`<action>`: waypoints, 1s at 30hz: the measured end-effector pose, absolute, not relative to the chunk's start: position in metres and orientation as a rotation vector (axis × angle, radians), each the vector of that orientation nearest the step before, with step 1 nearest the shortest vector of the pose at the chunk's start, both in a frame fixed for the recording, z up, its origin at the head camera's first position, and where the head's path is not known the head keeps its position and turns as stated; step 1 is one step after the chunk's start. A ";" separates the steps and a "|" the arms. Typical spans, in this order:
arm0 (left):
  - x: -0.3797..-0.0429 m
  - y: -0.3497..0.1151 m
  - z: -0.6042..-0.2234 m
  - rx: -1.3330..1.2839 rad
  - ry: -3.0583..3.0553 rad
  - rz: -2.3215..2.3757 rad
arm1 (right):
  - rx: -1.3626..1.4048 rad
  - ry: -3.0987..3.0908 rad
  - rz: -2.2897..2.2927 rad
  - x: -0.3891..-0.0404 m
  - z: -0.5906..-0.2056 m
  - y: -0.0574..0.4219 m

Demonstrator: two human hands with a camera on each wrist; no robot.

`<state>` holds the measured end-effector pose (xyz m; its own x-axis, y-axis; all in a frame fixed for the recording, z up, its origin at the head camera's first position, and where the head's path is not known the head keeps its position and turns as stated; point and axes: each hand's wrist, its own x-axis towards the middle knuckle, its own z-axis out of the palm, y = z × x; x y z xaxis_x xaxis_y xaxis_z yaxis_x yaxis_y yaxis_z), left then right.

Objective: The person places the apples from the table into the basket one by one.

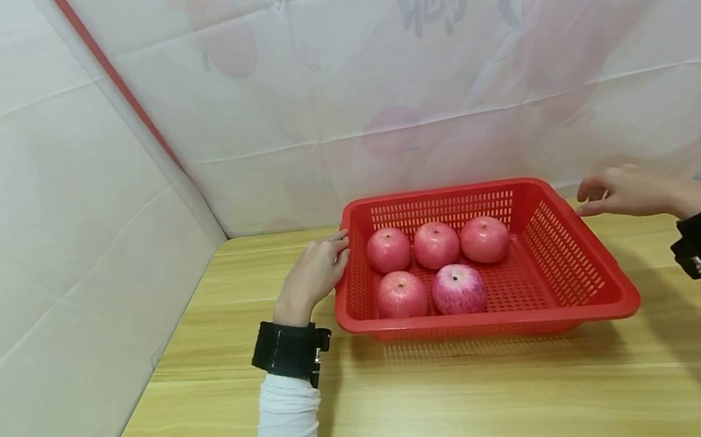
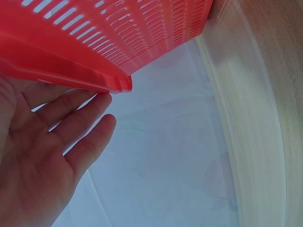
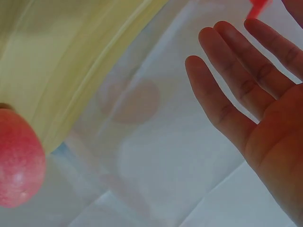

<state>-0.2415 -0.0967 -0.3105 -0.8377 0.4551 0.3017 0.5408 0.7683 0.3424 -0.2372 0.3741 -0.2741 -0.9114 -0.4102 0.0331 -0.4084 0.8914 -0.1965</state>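
Note:
A red plastic basket (image 1: pixel 492 319) with slotted walls stands on the wooden table in the head view. Several pinkish-red apples (image 1: pixel 436 245) lie inside it, grouped toward its left; a more purple, streaked apple (image 1: pixel 458 290) is in the front row. My left hand (image 1: pixel 314 273) is at the basket's left rim. In the left wrist view its extended fingers (image 2: pixel 78 120) touch the underside of the rim. Beyond the right rim is my right hand (image 1: pixel 636 192), fingertips close to the edge. The right wrist view shows its fingers (image 3: pixel 227 92) spread and gently bent, holding nothing.
Another apple (image 3: pixel 19 158) appears at the left of the right wrist view, outside the basket. Behind the table (image 1: pixel 242 404) hangs a pale printed sheet (image 1: pixel 323 92), close to the basket's far side. A second pale sheet (image 1: pixel 48 246) borders the table's left edge.

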 end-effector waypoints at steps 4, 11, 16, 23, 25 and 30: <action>-0.242 -0.097 -0.310 -0.785 -2.759 -0.629 | -0.623 3.029 -0.330 -0.236 -0.277 0.383; -0.242 -0.097 -0.310 -0.781 -2.761 -0.627 | -0.560 3.001 -0.360 -0.234 -0.281 0.392; -0.242 -0.097 -0.310 -0.783 -2.759 -0.631 | -0.554 3.012 -0.352 -0.234 -0.284 0.399; -0.243 -0.097 -0.310 -0.787 -2.758 -0.636 | -0.542 2.999 -0.340 -0.232 -0.289 0.411; -0.242 -0.097 -0.310 -0.783 -2.762 -0.638 | -0.544 2.997 -0.347 -0.231 -0.290 0.414; -0.242 -0.097 -0.310 -0.783 -2.762 -0.638 | -0.470 3.007 -0.299 -0.231 -0.293 0.422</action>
